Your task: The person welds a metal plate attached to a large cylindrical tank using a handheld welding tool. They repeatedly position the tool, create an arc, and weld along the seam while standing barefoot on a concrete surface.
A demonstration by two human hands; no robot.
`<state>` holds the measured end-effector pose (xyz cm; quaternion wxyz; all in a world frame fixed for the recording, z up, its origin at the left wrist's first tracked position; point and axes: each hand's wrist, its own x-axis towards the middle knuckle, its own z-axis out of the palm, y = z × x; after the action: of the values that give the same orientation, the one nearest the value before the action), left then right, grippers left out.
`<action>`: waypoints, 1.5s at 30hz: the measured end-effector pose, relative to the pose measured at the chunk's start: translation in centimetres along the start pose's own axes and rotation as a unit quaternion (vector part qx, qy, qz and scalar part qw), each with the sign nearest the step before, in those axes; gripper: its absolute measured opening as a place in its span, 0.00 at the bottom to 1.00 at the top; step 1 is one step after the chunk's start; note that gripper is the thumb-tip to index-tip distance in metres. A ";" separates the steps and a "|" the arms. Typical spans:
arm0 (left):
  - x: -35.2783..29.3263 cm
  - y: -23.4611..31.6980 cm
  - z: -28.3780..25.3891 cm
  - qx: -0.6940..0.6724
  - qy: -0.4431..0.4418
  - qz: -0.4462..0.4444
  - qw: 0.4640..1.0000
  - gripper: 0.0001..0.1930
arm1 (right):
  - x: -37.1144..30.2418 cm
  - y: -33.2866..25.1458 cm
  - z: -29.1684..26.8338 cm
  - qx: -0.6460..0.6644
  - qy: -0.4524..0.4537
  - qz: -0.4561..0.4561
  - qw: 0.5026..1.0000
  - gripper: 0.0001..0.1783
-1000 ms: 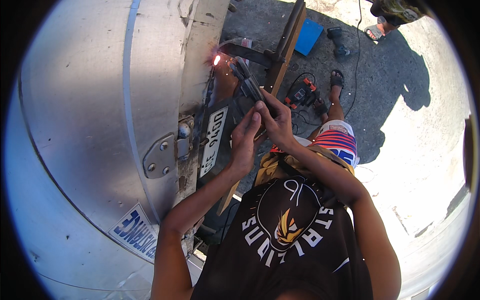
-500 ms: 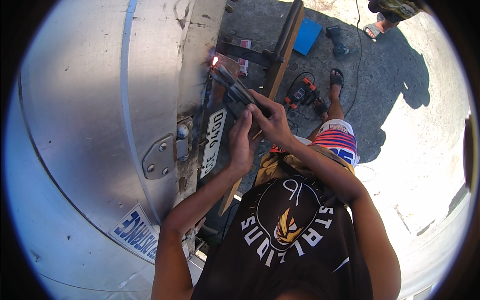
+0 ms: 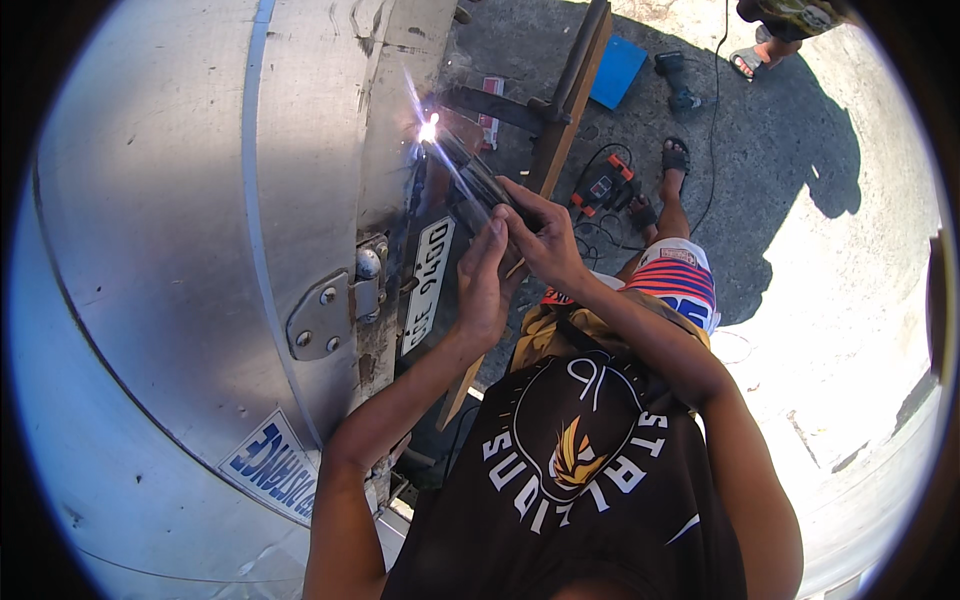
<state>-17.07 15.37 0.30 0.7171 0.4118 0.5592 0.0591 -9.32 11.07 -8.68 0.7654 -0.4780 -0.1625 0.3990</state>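
Observation:
My right hand (image 3: 545,235) grips the dark handle of a welding electrode holder (image 3: 482,182), which points up and left. Just below, my left hand (image 3: 483,285) is closed against the same handle, its thumb raised beside the right hand's fingers. Its other fingers are partly hidden. A bright welding arc (image 3: 429,129) burns beyond the holder's tip, at the edge of a vehicle's silver metal panel (image 3: 180,200). Glare hides the rod's end and the joint. A brownish metal plate lies right beside the arc.
A hinge (image 3: 322,318) and a white number plate (image 3: 427,288) are near my left hand. A wooden beam (image 3: 550,155) runs past my right. On the concrete lie an orange-black machine (image 3: 603,187), a cordless drill (image 3: 678,82), a blue sheet (image 3: 617,72) and cables. Another person's sandalled foot (image 3: 744,63) is beyond.
The small orange glow at the holder's tip has become a bright white-violet arc with streaks of light. Both hands have kept nearly the same place and grip.

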 end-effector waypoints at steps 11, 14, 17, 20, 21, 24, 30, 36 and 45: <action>0.1 0.0 -0.1 0.002 -0.012 0.004 1.000 0.31 | 0.2 0.1 -0.2 0.004 -0.014 0.000 1.000 0.24; 0.2 -0.1 -0.2 -0.003 -0.008 0.001 1.000 0.30 | 0.1 0.3 -0.1 -0.004 -0.011 -0.004 1.000 0.25; 0.2 -0.1 -0.3 -0.004 -0.004 -0.003 1.000 0.30 | 0.0 0.3 -0.1 -0.003 -0.012 0.004 1.000 0.25; 0.2 -0.2 -0.3 -0.003 0.000 -0.007 1.000 0.31 | 0.0 0.3 -0.1 0.003 -0.017 0.009 1.000 0.25; 0.2 -0.2 -0.3 -0.003 0.000 -0.006 1.000 0.31 | 0.0 0.4 -0.2 0.007 -0.017 0.006 1.000 0.25; 0.1 -0.3 -0.4 -0.007 0.011 -0.004 1.000 0.30 | 0.0 0.5 -0.1 0.003 -0.019 0.013 1.000 0.25; 0.5 -0.9 -1.0 -0.014 0.011 0.003 1.000 0.26 | 0.0 0.8 -0.3 -0.044 -0.019 0.001 0.999 0.26; 0.5 -1.3 -1.5 0.006 0.004 0.001 1.000 0.27 | -0.1 0.8 -0.2 -0.026 -0.023 0.011 0.999 0.26; 0.5 -0.7 -1.0 0.005 -0.036 0.020 0.999 0.28 | 1.0 0.4 -1.3 0.030 -0.078 0.060 0.995 0.28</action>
<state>-17.94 15.72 -0.59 0.7336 0.4282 0.5248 0.0558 -8.05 11.10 -9.81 0.7389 -0.4311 -0.1812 0.4851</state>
